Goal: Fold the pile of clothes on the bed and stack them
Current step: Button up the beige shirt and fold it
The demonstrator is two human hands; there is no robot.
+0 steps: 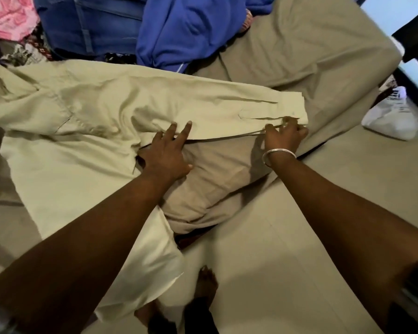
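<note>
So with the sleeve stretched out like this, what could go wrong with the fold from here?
1. The pale beige long-sleeved shirt is bunched and wrinkled near the left hand; creases may get folded in.
2. The right hand pinches only the cuff's edge, so the sleeve could slip or twist.
3. The bright blue garment in the pile touches the shirt's far edge and may catch on it.

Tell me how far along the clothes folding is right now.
Early on. No folded stack shows in this view. In hand: the cream shirt lies spread on the bed; the left hand presses its sleeve flat while the right hand pinches the cuff edge. Left: blue garment, jeans and pink cloth still heaped.
</note>
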